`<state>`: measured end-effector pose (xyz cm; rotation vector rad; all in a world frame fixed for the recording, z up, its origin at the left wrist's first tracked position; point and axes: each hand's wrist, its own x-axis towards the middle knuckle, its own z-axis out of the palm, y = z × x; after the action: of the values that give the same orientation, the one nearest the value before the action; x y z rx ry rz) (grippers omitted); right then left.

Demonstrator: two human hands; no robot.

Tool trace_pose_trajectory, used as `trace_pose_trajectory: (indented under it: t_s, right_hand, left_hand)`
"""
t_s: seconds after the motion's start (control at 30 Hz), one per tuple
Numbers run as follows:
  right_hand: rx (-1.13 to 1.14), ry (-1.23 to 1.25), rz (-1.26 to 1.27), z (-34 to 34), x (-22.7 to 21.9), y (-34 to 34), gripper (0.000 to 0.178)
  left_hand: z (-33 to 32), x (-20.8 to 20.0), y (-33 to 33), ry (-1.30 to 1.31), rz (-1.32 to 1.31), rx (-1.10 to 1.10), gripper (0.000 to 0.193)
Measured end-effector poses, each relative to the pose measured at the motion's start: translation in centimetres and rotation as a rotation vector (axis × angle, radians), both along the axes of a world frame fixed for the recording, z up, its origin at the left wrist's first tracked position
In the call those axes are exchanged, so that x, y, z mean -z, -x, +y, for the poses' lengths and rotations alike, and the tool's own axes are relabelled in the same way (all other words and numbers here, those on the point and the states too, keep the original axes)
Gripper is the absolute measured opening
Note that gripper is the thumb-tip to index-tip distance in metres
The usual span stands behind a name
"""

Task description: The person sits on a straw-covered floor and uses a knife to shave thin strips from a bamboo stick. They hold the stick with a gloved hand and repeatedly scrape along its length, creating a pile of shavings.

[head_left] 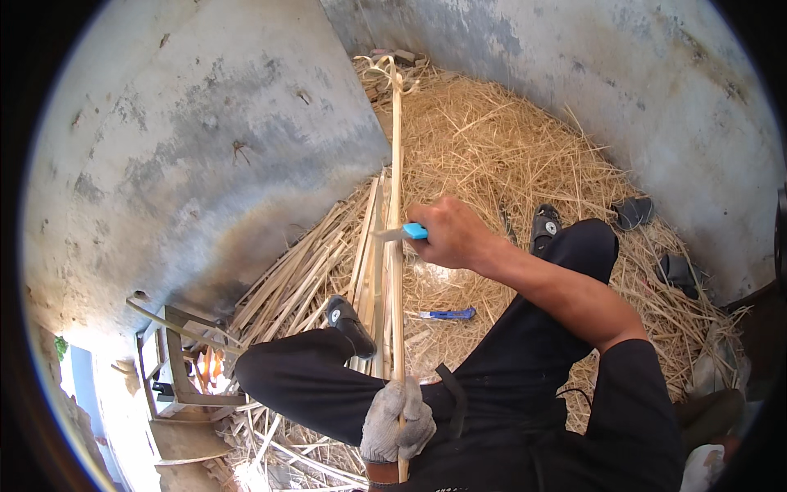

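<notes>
A long, pale bamboo strip (397, 156) runs away from my lap, with curled shavings at its far end. My left hand (398, 422), in a grey knitted glove, is closed around its near end. My bare right hand (452, 234) grips a knife (416, 231) with a bright blue handle. The blade points left and lies across the strip around its middle; whether it cuts in cannot be made out. On the ground between my legs lies a blue utility knife (448, 314), touched by neither hand.
Split bamboo strips (303, 275) lie piled at the left. Straw-like shavings (492, 139) cover the ground up to the stained grey walls (221, 107). A wooden stool-like frame (176, 361) stands at the lower left. Loose dark sandals (634, 212) lie at the right.
</notes>
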<state>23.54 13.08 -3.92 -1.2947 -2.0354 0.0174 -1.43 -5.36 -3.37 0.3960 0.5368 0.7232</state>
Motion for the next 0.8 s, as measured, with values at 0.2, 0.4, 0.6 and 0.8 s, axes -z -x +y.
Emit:
trace_pose_trajectory:
  t_s: [0.2, 0.4, 0.6, 0.8]
  right_hand:
    - [0.104, -0.21, 0.002, 2.0, 1.0, 0.1, 0.017]
    - [0.483, 0.007, 0.142, 7.4, -1.5, -7.0, 0.028]
    - [0.04, -0.082, 0.154, 3.6, 0.3, -3.6, 0.019]
    - [0.018, -0.215, 0.089, 2.6, 1.1, -1.2, 0.012]
  left_hand:
    - [-0.8, -0.7, 0.1, -0.014, 0.105, -0.016, 0.04]
    - [-2.2, -0.5, 0.3, -0.039, 0.263, 0.064, 0.039]
    - [-0.6, 0.2, 0.2, -0.138, 0.177, -0.078, 0.04]
    - [-1.2, -0.8, 0.2, -0.115, 0.179, -0.045, 0.04]
